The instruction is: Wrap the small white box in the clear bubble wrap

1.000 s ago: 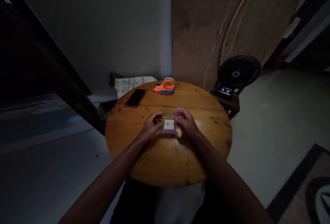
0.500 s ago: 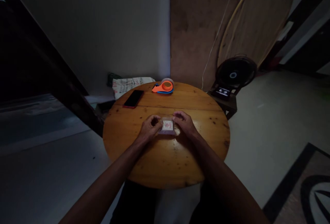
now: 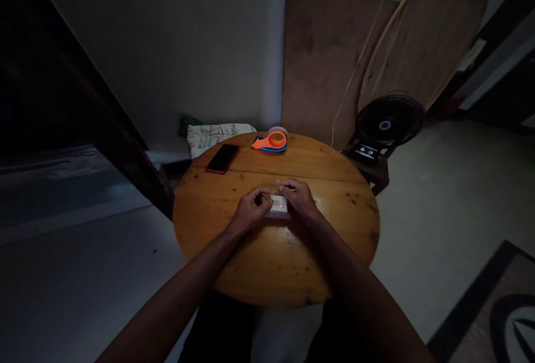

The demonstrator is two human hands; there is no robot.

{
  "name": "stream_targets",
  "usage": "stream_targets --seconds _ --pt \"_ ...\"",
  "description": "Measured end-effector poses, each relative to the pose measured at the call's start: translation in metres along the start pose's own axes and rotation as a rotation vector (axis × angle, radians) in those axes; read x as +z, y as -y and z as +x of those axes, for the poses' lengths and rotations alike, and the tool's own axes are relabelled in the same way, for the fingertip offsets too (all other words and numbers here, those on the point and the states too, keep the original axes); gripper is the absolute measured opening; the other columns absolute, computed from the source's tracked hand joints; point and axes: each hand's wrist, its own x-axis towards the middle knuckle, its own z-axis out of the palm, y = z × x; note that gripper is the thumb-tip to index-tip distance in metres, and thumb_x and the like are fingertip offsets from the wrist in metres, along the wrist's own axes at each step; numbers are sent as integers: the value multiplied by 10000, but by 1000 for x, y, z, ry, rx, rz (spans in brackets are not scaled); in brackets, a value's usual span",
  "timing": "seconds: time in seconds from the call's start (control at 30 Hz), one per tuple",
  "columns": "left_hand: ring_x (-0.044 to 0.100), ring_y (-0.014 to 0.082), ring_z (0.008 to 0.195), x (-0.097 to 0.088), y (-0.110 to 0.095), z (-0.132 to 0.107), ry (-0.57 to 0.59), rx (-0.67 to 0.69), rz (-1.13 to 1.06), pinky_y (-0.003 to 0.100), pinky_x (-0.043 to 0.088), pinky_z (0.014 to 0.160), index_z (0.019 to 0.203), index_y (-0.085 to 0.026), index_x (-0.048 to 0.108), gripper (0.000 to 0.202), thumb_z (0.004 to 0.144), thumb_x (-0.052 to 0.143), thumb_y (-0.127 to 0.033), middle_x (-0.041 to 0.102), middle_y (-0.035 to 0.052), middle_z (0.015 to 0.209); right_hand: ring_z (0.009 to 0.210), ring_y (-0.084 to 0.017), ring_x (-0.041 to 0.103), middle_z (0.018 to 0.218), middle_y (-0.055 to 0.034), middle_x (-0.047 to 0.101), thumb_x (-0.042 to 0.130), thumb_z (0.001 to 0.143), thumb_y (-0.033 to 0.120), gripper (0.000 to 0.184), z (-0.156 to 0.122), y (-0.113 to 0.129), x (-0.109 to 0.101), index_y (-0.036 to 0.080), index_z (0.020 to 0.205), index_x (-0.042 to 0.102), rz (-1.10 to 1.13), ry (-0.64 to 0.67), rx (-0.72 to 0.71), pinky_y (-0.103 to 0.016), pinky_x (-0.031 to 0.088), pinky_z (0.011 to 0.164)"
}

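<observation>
A small pale packet (image 3: 279, 206) with a reddish print, seemingly in clear wrap, lies near the middle of a round wooden table (image 3: 267, 262). My left hand (image 3: 249, 211) is curled at the packet's left edge, its fingertips pinching it. My right hand (image 3: 300, 199) covers the right edge, fingers bent over the top. Both hands rest low on the tabletop. The dim light hides the packet's finer details.
A red-cased phone (image 3: 222, 158) lies at the table's far left. An orange and blue tape dispenser (image 3: 272, 141) sits at the far edge. A black fan (image 3: 389, 121) stands on a stool to the right. Wooden boards (image 3: 326, 56) lean on the wall. A printed sack (image 3: 213, 134) lies behind the table.
Both hands have closed in tighter over the packet, the left fingers curling further over its left edge. The packet stays at the same spot on the table.
</observation>
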Motion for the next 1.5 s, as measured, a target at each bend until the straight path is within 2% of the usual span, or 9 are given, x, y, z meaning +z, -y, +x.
stream_targets --seconds 0.27,0.47,0.6,0.9,1.1,1.5 --pt "452 91 569 5 1 2 -16 -47 -27 205 372 545 910 -152 643 284 686 667 -325 506 -41 631 794 -177 633 874 -33 703 606 721 342 183 -7 0 -2 201 742 722 48 -4 -90 -278 488 695" --pt "434 87 556 5 -5 2 6 -93 -56 211 349 543 858 -153 626 290 669 689 -364 493 -50 619 894 -177 611 924 -38 655 609 711 269 125 -12 7 -5 223 662 716 11 16 -223 -311 471 836" --pt "448 88 562 4 -4 1 32 -90 -92 212 354 544 860 -151 616 305 683 694 -387 521 -39 639 937 -174 606 966 -35 643 617 734 251 122 -17 9 -8 234 714 736 -46 63 -242 -314 467 865" --pt "486 95 605 3 0 2 36 -81 -84 215 378 579 859 -152 615 291 705 686 -388 568 -22 700 960 -190 605 980 -53 648 611 779 221 132 -22 13 -14 229 773 742 -206 112 -413 -340 444 881" --pt "517 111 644 3 0 1 48 -70 -77 223 394 605 868 -151 624 285 715 674 -387 598 -5 740 1002 -207 592 1053 -54 651 619 792 252 109 -28 18 -13 235 792 727 -353 51 -452 -379 397 912" --pt "492 103 614 2 2 2 47 -66 -106 215 385 582 867 -154 624 273 726 664 -385 568 -17 693 1047 -223 574 1141 -62 638 624 794 272 140 -29 19 -18 245 860 743 -470 122 -506 -392 389 907"
